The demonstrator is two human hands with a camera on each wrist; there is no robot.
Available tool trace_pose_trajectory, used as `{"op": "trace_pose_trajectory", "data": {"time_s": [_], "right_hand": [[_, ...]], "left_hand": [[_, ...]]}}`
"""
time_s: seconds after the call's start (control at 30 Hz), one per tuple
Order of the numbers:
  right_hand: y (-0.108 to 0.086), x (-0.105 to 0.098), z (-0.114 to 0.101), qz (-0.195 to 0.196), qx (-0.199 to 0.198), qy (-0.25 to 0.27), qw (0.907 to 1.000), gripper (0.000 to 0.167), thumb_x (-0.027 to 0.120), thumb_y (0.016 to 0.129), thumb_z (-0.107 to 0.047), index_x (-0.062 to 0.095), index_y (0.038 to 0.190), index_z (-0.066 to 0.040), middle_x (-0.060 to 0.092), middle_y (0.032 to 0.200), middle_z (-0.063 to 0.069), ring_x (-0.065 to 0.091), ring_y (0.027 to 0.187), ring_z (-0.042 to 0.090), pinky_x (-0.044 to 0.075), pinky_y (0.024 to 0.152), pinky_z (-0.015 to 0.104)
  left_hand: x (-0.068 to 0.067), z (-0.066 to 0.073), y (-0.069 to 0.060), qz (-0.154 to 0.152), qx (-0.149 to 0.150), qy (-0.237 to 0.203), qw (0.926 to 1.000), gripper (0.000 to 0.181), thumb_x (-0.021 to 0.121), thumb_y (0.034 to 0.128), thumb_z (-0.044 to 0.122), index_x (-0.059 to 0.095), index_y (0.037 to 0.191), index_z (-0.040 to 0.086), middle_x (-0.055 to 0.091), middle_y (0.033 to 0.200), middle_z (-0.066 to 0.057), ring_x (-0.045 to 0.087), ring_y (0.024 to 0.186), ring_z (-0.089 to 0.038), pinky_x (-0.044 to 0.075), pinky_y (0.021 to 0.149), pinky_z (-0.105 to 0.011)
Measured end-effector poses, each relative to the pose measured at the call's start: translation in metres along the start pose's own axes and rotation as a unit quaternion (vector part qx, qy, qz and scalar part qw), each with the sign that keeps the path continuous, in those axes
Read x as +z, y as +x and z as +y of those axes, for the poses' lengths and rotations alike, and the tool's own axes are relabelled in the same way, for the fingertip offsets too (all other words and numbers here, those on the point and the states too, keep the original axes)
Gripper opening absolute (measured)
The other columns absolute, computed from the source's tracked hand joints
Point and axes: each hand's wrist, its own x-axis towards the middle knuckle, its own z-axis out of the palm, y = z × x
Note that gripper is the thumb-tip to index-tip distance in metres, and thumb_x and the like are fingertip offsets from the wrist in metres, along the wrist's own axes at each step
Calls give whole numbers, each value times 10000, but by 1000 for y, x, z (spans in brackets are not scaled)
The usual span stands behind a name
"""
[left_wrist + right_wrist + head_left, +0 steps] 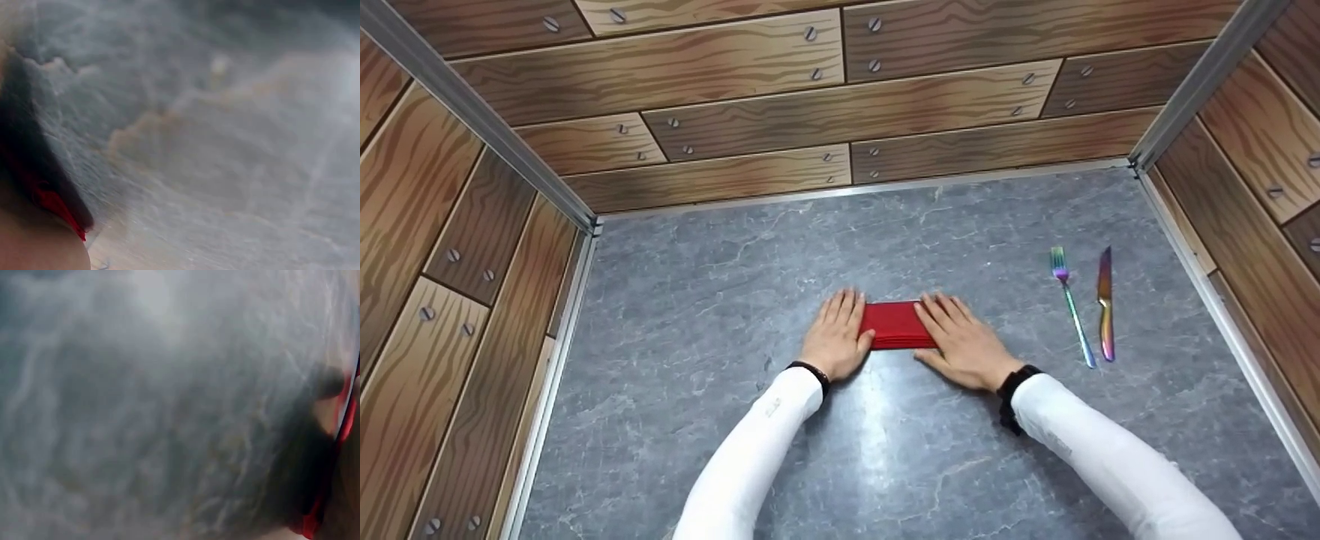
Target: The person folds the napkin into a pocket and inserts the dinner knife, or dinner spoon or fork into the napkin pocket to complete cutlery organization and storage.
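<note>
A red folded cloth (895, 324) lies flat on the grey marbled table, its stacked layers showing along the near edge. My left hand (835, 334) rests on its left end with straight fingers pointing away from me. On the right end lies my right hand (966, 342), fingers extended and slanting up to the left, thumb along the near edge. The hands cover both ends of the cloth. A sliver of the red cloth (61, 212) shows at the lower left of the left wrist view, and a strip of red cloth (344, 422) at the right edge of the right wrist view.
To the right lie a rainbow-coloured fork (1069, 300) and, beside it, a knife (1105, 304) of similar finish, both pointing away. Wood-plank-patterned walls (750, 120) with metal edging enclose the table (697, 262) at the back and both sides.
</note>
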Motion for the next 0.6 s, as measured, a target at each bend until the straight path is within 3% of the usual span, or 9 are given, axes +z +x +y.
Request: {"op": "trace_pose_trajectory", "data": {"time_s": [0.2,0.47,0.6], "right_hand": [[-2,3,2,76,-55,71,9999,811,351,1004,-590,153,1565,-39,122,1620,141,74,1487,300,39,1192,458],[-2,5,5,142,-52,9,9999,819,323,1005,-600,152,1562,-25,118,1621,143,74,1487,294,36,1193,454],[-2,5,4,137,-61,16,9999,818,336,1004,-594,145,1562,-26,114,1621,145,68,1488,294,31,1193,449]], "left_hand": [[0,-2,-2,-20,8,-79,10000,706,102,1031,553,1,1581,122,8,1642,-82,-23,1493,-255,-32,1192,-375],[3,-3,-3,291,136,-105,9994,719,129,1031,565,62,1586,112,55,1640,-96,17,1494,-267,6,1197,-392],[4,-3,-2,198,80,-99,9997,731,98,1020,584,39,1587,128,30,1643,-83,-7,1494,-260,-15,1195,-393]]}}
